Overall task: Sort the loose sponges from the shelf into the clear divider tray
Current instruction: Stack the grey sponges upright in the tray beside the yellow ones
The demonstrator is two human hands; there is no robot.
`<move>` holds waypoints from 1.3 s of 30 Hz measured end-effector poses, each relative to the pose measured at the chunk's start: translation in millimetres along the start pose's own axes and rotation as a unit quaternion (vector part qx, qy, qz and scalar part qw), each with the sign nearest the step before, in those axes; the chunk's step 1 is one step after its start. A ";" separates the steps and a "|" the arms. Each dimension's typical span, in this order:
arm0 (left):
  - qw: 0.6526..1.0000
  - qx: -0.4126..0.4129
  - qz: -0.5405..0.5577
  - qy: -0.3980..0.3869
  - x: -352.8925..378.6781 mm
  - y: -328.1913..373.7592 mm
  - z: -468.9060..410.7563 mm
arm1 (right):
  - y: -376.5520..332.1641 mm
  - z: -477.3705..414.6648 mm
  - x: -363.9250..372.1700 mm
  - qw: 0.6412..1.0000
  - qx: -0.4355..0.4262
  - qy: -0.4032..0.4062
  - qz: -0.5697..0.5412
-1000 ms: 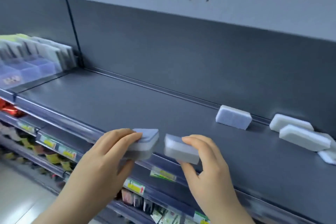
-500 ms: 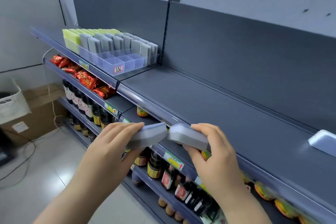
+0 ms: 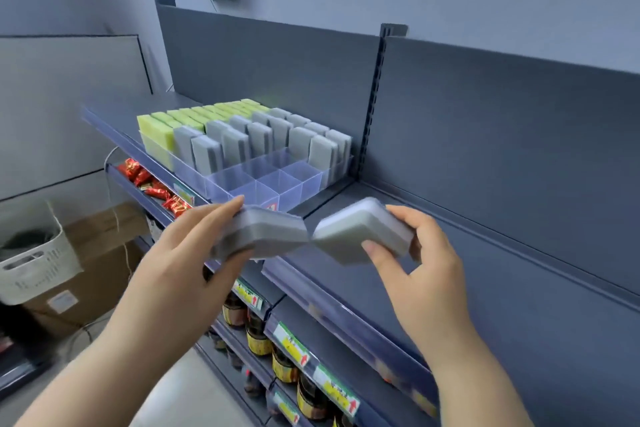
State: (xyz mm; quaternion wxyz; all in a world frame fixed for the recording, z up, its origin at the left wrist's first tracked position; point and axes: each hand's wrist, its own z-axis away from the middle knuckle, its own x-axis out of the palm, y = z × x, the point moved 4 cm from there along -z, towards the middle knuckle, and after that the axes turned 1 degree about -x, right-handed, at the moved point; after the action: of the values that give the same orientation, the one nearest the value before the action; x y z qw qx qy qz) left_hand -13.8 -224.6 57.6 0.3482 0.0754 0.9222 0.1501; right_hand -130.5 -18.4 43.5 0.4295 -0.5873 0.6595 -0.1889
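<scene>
Mid-carry: left hand (image 3: 194, 253) clamped on sponge (image 3: 266, 236), right hand (image 3: 419, 260) on second sponge (image 3: 360, 232). Next, probably: stand both upright in tray (image 3: 277, 184), empty front cells.

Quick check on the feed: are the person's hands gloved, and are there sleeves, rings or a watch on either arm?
Both hands are bare: left hand, right hand. No gloves, rings or watch show. Both forearms are uncovered down to the frame's bottom edge, so no sleeve is in view.

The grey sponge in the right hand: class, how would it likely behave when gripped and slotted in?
Probably light: the right hand pinches the grey sponge by its edges alone. Its blocky shape shouldn't roll. Likely stands stably: others stand upright in the clear divider tray.
</scene>
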 end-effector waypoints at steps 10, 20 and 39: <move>0.991 -0.116 0.060 0.043 13.1 -113.5 -71.9 | 16.0 -93.1 99.0 0.999 0.032 0.006 -0.024; 0.963 -0.102 0.249 0.021 23.4 -247.9 -141.0 | -4.3 -114.1 185.8 0.981 0.086 0.168 0.034; 0.947 0.175 0.233 -0.136 87.8 -244.3 -252.0 | -9.1 -132.5 195.1 0.936 0.133 0.299 0.125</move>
State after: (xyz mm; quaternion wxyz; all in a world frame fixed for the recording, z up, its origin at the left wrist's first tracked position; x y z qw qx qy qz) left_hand -255.2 -490.3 102.3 0.4069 0.3672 0.8348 0.0517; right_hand -218.0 -237.2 57.3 0.3064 -0.3538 0.7946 -0.3867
